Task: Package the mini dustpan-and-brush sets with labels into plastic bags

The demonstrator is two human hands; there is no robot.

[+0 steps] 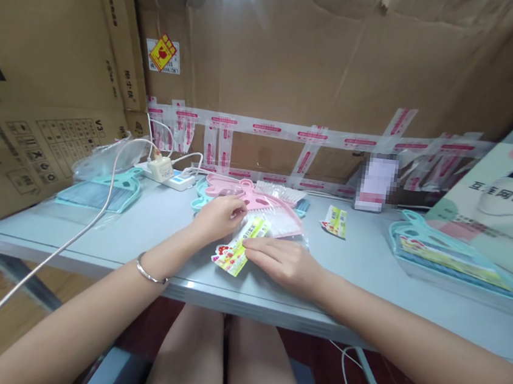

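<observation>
My left hand (221, 217) is closed, with its fingers curled at the edge of a clear plastic bag (301, 238). Inside or under this plastic lies a pink dustpan (256, 197) with a white-bristled brush (281, 222). My right hand (288, 265) has its fingers together on the right edge of a yellow-green printed card (235, 254); its thumb is hidden. The card lies slanted between both hands, near the table's front edge. Behind the pink dustpan, parts of a turquoise dustpan (200, 193) and another white brush (279, 191) show.
On the grey table (354, 263) lie a second printed card (336, 221) and bagged turquoise dustpan sets at left (101, 191) and right (455, 259). A phone (376, 183) leans on a large carton (271, 53). A white cable (83, 229) crosses from a power strip (178, 179).
</observation>
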